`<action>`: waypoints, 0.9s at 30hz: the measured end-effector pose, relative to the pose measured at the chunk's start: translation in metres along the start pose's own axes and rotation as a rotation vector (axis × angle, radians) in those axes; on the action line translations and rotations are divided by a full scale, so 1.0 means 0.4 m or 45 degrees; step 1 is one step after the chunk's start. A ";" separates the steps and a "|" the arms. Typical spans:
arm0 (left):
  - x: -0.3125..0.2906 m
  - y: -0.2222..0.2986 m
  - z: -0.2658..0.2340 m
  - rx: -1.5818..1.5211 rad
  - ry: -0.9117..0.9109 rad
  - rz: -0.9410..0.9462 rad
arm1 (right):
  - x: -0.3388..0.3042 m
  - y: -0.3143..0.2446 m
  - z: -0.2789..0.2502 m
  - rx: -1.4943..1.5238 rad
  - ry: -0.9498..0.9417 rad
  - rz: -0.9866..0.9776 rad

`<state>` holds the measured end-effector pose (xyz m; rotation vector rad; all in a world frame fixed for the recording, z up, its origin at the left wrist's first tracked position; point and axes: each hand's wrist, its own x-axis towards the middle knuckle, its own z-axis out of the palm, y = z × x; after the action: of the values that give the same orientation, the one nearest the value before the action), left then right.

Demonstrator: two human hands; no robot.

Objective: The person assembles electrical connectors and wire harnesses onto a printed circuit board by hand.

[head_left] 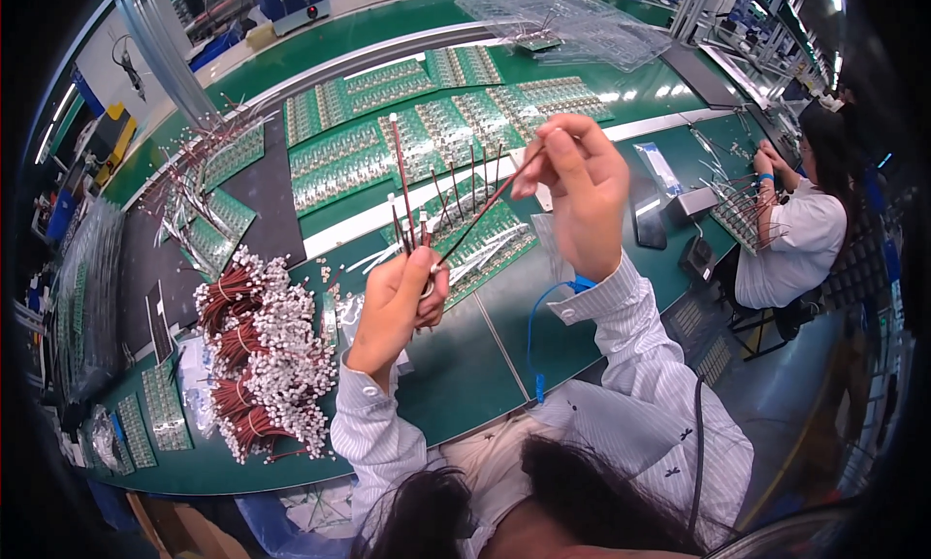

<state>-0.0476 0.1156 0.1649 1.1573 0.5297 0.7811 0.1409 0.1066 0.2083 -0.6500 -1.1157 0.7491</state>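
My left hand is closed round several thin dark red and black wires with small white connectors, which stick up from the fist. Higher and to the right, my right hand pinches the end of one dark wire, stretched slantwise between both hands. Behind them on the green table lies a green circuit board panel, with wires standing up from it and white strips across it. A blue wrist strap with a cord is on my right wrist.
Bundles of red wires with white connectors are heaped at left. Rows of circuit board panels cover the far side. Wired panels stand at far left. Clear plastic trays lie at the back. A co-worker sits at right.
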 end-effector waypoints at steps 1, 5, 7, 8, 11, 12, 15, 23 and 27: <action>-0.001 0.001 -0.002 0.002 0.000 0.007 | -0.002 -0.006 0.002 0.045 0.078 -0.061; -0.008 0.004 -0.005 0.001 0.111 0.155 | -0.007 -0.003 -0.010 0.211 0.080 -0.111; 0.003 0.007 0.010 -0.017 0.263 0.274 | -0.018 0.009 -0.021 0.250 -0.001 -0.056; 0.009 0.007 0.011 -0.052 0.260 0.305 | -0.025 0.013 -0.022 0.230 0.000 -0.003; 0.003 0.023 0.019 -0.234 0.306 0.384 | -0.047 0.031 -0.019 0.240 -0.041 0.105; 0.003 0.026 0.019 -0.253 0.300 0.431 | -0.052 0.037 -0.019 0.194 -0.036 0.134; 0.000 0.027 0.010 -0.253 0.354 0.513 | -0.065 0.057 -0.023 0.153 -0.066 0.189; 0.004 0.007 -0.015 -0.276 0.540 0.559 | -0.090 0.069 -0.023 0.176 -0.110 0.226; 0.009 0.013 -0.010 -0.269 0.577 0.554 | -0.097 0.070 -0.023 0.188 -0.137 0.265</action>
<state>-0.0498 0.1218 0.1686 0.9066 0.5562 1.4605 0.1343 0.0912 0.1626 -0.6117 -1.0886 1.0456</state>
